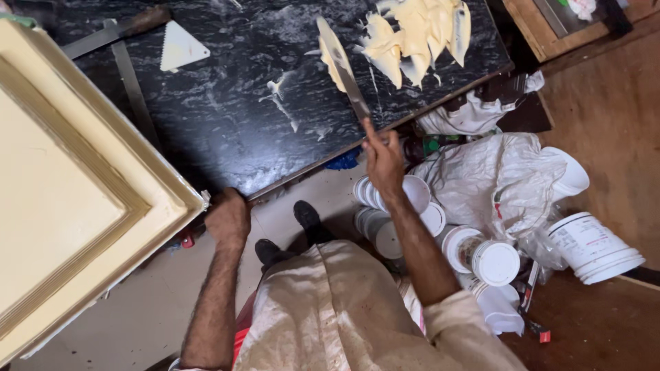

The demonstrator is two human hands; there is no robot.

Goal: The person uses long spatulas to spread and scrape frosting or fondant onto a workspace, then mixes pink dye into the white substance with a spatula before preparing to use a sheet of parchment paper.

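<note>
Gripping the handle of a long putty knife (342, 65), the right hand (382, 159) has its fingers (370, 132) clamped on the tool at the near edge of the black marble desk (227, 89). The blade runs up and away from those fingers across the desk top, with pale yellow putty smeared along its far end. Beyond the blade tip and slightly right lies a heap of yellow putty (416, 34), spread in thick strokes on the stone. The left hand (228, 220) is curled shut over the desk's near edge, well to the left of the right hand, just beside the corner of a cream-painted panel (75, 185). Far above the left fingers, a small white notched scraper (180, 48) lies on the desk. Below and right of the right hand, white plastic tubs (481, 257) and a crumpled white sack (495, 175) sit on the floor.
</note>
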